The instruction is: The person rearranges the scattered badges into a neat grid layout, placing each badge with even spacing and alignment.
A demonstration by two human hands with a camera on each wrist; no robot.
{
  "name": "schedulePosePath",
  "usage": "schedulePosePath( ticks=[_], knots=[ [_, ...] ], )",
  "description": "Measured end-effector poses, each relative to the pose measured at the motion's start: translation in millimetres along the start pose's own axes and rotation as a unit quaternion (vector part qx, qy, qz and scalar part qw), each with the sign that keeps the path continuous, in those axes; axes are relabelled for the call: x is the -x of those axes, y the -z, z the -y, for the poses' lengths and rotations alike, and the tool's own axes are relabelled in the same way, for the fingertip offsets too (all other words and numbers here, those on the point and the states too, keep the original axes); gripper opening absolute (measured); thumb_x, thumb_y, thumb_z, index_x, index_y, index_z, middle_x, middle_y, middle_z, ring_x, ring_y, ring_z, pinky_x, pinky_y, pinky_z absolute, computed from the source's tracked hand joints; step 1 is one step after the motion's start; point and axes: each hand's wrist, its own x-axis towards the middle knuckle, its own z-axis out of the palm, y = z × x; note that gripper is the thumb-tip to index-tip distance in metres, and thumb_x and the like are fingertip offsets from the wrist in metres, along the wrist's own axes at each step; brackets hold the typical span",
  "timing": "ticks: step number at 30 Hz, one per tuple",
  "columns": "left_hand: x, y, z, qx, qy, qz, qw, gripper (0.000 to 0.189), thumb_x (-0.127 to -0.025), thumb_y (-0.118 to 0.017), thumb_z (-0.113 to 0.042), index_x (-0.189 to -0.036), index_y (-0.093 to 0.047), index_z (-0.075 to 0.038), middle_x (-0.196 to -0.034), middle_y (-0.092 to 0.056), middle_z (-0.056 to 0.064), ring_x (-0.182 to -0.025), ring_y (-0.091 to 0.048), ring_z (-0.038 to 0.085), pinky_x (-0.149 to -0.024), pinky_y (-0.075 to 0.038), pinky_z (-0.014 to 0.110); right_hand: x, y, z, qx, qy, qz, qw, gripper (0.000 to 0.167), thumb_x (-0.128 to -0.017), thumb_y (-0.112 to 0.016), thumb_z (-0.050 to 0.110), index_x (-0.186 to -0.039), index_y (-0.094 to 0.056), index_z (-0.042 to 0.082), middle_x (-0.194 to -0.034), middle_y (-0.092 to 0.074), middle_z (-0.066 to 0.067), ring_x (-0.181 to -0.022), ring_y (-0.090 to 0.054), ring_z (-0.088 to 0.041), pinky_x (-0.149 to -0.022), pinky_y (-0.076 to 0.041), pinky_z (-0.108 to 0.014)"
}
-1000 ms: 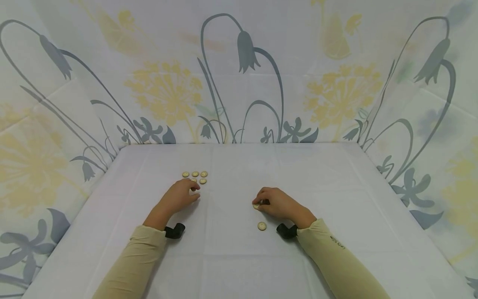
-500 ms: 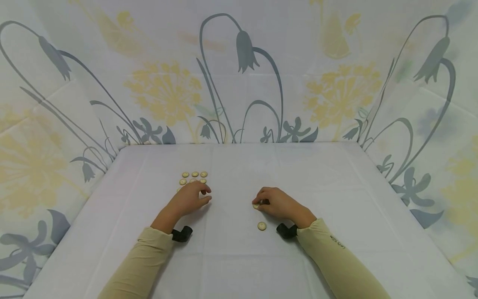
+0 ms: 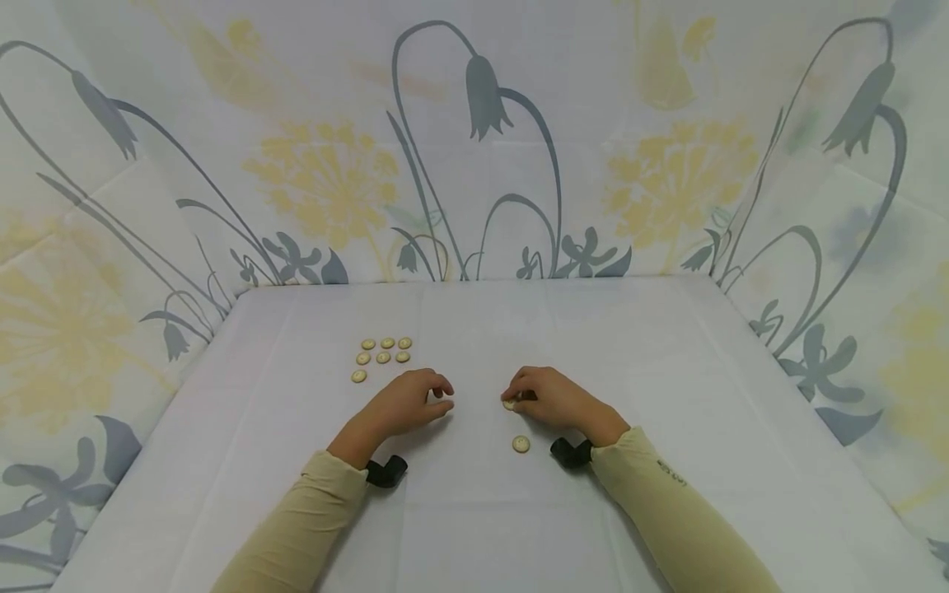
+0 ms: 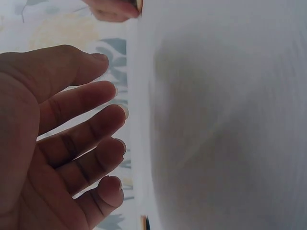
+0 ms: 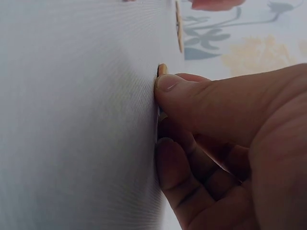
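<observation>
My left hand (image 3: 410,403) hovers over the white cloth in mid-table, fingers loosely bent and holding nothing. Its palm and spread fingers (image 4: 91,129) fill the left of the left wrist view. To the right, my right hand (image 3: 552,397) pinches a pale round button (image 3: 509,404) between thumb and fingers, down at the cloth. In the right wrist view the thumb covers most of that button (image 5: 162,70), leaving its edge showing. Another cream button (image 3: 521,445) lies flat just in front of the right hand.
At the back left, several matching buttons (image 3: 383,357) lie in two rows of three, with a single button (image 3: 359,376) in front of them at the left. A flower-printed cloth (image 3: 474,165) hangs behind and along both sides of the white table (image 3: 474,527).
My left hand has moved right and toward me, away from the button rows, uncovering the middle row and the single front button. My right hand has stayed on its button.
</observation>
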Motion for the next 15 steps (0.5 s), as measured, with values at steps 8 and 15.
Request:
schedulePosePath(
  ticks=[8,15],
  knots=[
    [-4.9,-7.5,-14.1,0.013,-0.005,0.026,0.9996,0.021,-0.09,-0.067,-0.026,-0.106,-0.071,-0.013,-0.094,-0.065,-0.002,-0.083,-0.057,0.013,-0.076,-0.049,0.032,-0.6,1.0,-2.0,-0.01,-0.01,0.006,0.9999,0.019,-0.091,-0.067,0.014,-0.107,-0.074,0.018,-0.107,-0.066,0.007,-0.098,-0.061,-0.01,-0.085,-0.05,-0.027],
    [-8.5,-12.1,-21.3,0.017,-0.042,0.036,0.9983,0.022,-0.09,-0.067,-0.026,-0.106,-0.071,-0.012,-0.092,-0.065,-0.002,-0.08,-0.056,0.011,-0.073,-0.048,0.029,-0.5,1.0,-5.3,-0.008,-0.006,0.0,0.9999,0.019,-0.09,-0.068,0.014,-0.107,-0.074,0.019,-0.107,-0.066,0.008,-0.1,-0.061,-0.011,-0.086,-0.05,-0.029]
  ],
)
